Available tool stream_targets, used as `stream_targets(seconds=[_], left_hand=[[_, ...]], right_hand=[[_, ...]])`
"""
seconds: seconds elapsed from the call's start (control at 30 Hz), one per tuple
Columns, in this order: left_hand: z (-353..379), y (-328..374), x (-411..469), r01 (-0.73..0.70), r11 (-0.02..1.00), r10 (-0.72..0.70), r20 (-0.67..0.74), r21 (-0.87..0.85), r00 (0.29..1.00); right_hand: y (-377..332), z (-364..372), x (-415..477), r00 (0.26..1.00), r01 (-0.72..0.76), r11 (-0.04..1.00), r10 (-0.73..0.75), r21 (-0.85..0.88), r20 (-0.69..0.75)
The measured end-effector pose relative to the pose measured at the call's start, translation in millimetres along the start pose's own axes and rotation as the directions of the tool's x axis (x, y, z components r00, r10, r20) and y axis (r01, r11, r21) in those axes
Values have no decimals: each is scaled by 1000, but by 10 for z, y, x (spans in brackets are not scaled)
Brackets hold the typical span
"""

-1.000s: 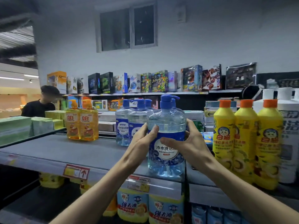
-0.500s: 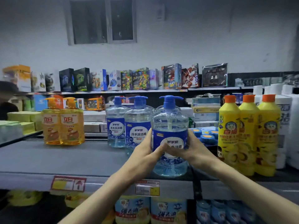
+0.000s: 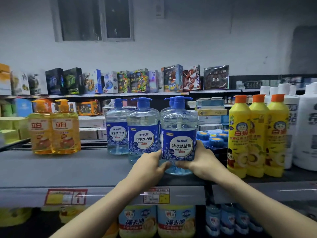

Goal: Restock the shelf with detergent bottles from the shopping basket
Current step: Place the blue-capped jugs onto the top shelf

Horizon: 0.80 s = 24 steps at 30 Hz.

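Observation:
A clear detergent bottle (image 3: 178, 134) with a blue pump and blue label stands on the grey shelf (image 3: 72, 169), near its front. My left hand (image 3: 151, 163) grips its lower left side and my right hand (image 3: 202, 160) grips its lower right side. Right behind it, another blue pump top shows. Two more of the same bottles (image 3: 143, 131) stand to its left, further back. The shopping basket is out of view.
Two orange pump bottles (image 3: 54, 129) stand at the shelf's left. Three yellow bottles with orange caps (image 3: 257, 134) and white jugs (image 3: 307, 131) stand at the right. Blue round blocks (image 3: 212, 138) lie behind my right hand. More bottles fill the shelf below.
The bottle has gone from tilted in the air to upright on the shelf. Both hands have slid down to its lower part. My view has shifted right.

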<state>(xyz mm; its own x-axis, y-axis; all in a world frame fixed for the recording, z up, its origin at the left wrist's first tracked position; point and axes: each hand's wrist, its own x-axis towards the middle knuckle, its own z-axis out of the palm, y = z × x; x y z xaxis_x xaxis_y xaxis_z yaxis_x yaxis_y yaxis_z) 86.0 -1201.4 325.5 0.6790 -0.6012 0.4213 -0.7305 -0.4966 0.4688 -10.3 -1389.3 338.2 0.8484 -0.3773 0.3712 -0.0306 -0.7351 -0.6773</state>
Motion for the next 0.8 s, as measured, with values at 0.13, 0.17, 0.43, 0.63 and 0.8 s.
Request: stream_targets(seconds=[0.13,0.17,0.43,0.63,0.8], left_hand=[[55,41,67,36,998,-34,-34,55,999],[60,47,72,35,999,-33,-31,42,999],[70,-1,49,-19,994,20,7,-106,1000],[39,-3,38,-16,990,17,7,-139,1000],[55,-36,49,-28,988,25,-24,-150,999]], right_hand=[[50,39,175,999,-43,999,43,-2,-4],[62,52,201,999,-53,999,53,1,-7],[49,172,344,993,-118,993,117,15,19],[77,256,309,985,-141,978,155,-156,79],[79,286,257,979,-182,961,198,-210,56]])
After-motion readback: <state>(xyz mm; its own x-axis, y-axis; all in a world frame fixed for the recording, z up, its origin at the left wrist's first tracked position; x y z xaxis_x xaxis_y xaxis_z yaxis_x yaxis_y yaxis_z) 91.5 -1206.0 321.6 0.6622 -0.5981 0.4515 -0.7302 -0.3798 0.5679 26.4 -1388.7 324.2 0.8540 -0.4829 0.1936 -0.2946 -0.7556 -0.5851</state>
